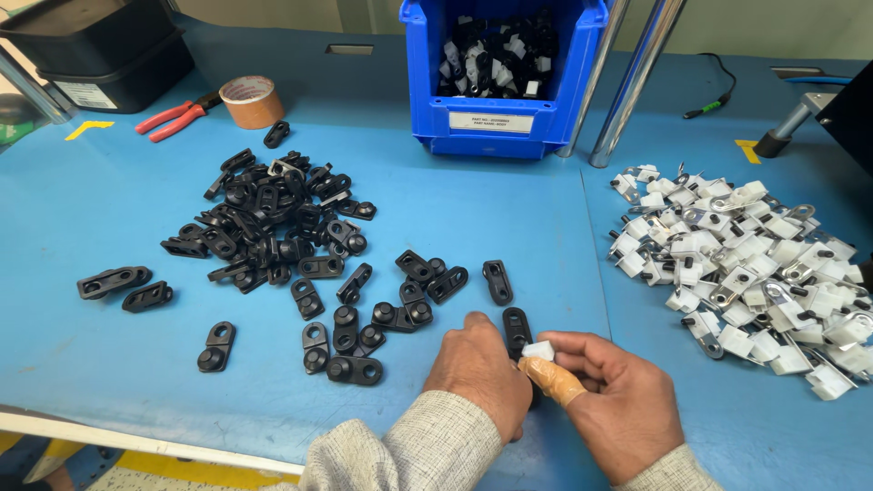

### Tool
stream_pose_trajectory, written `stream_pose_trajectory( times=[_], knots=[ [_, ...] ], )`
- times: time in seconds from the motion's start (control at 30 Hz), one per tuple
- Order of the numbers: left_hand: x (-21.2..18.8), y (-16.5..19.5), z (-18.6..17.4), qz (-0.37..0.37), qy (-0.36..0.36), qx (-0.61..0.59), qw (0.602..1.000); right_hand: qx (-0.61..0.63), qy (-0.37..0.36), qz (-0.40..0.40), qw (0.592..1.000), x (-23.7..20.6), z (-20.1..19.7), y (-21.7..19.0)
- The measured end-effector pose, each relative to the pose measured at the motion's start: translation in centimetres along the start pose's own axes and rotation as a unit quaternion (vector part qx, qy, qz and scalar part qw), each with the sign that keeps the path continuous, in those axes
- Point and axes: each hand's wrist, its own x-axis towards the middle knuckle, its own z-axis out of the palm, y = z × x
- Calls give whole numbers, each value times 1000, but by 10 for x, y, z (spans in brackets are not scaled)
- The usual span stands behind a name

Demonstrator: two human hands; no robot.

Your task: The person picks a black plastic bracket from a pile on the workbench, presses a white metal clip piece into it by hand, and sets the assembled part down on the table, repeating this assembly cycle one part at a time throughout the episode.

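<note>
**— Near the bottom edge of the blue work surface (109, 227), what are the hands busy with?**

— The left hand (480, 373) rests knuckles up, its fingers curled onto a black plastic link (516, 329), an oblong, matte piece with rounded ends and a slot. The right hand (618, 400) meets it from the other side and pinches a small white plastic clip (538, 349) between thumb and forefinger, touching the link's near end. A tan wrap covers one fingertip (553, 380).

**— So both grips are closed?**

— Yes: the left on the link, the right on the clip. How much of the link sits under the left fingers I cannot tell.

**— How are the arms posed?**

— Both come in from the lower edge, wrists angled towards each other. A grey woven sleeve (418, 450) covers the left forearm.

**— And the stock around them?**

— Left of the hands lies a heap of black links (273, 218), same moulded shape, some with a raised stud at one end, thinning to loose singles near the hands. Well apart to the right is a pile of white clips with metal tabs (746, 273), blocky white bodies with shiny bent steel eyelets.

**— Anything further back?**

— A glossy blue bin (500, 109) holding mixed black and white parts, a brown tape roll (251, 100), red-handled pliers (173, 118), stacked black trays (100, 50) and two polished metal poles (627, 82).
</note>
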Motion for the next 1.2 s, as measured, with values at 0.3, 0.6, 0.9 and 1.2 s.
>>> stream_pose_trajectory(
  times=[0.3, 0.6, 0.9, 1.2],
  knots=[
    [0, -4, -19, -7, -49, 180, 982, -131, 7, -156, 979, -11, 6, -2],
    [2, -15, -25, 25, -76, 49, 996, -226, 98, -455, 856, -19, 9, 10],
    [14, -28, -19, 3, -91, -73, 993, -238, 60, -477, 844, -15, 3, 18],
    [22, -34, -17, 9, -118, -157, 981, -254, 3, -481, 839, -9, -3, 12]
  ],
)
